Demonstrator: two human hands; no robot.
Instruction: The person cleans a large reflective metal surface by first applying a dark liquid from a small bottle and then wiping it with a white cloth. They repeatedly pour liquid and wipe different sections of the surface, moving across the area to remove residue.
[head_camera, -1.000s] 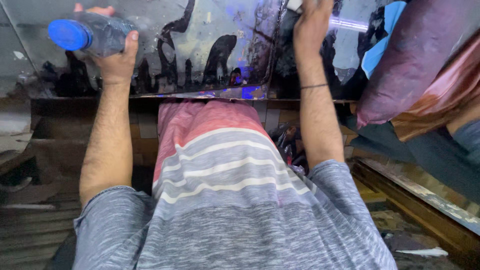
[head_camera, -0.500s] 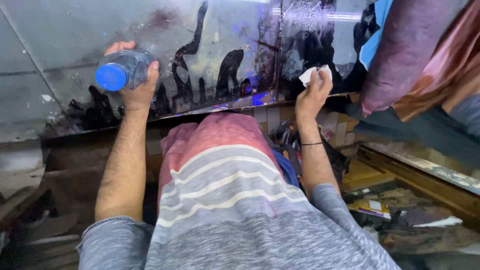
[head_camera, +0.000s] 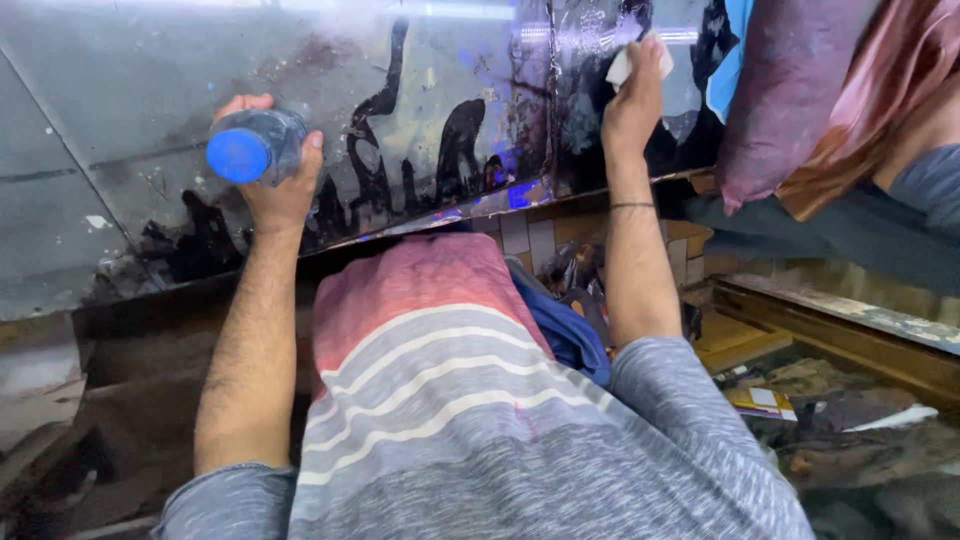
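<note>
My left hand (head_camera: 283, 190) grips a plastic bottle with a blue cap (head_camera: 250, 147), held over the left part of a grey, ink-stained work surface (head_camera: 130, 110). My right hand (head_camera: 632, 100) holds a small white cloth (head_camera: 622, 66) pressed against the surface further right, on an area smeared with black and blue ink (head_camera: 470, 140). Both forearms reach forward over my striped grey, white and red shirt.
Another person in purple and pink cloth (head_camera: 800, 100) stands at the upper right. A dark ledge (head_camera: 160, 330) runs under the surface. Wooden frames (head_camera: 850, 340) and paper scraps (head_camera: 765, 400) lie low on the right, with blue fabric (head_camera: 570, 335) by my right arm.
My right hand with the cloth has moved up and farther across the inked surface. My left hand with the bottle stays in much the same place.
</note>
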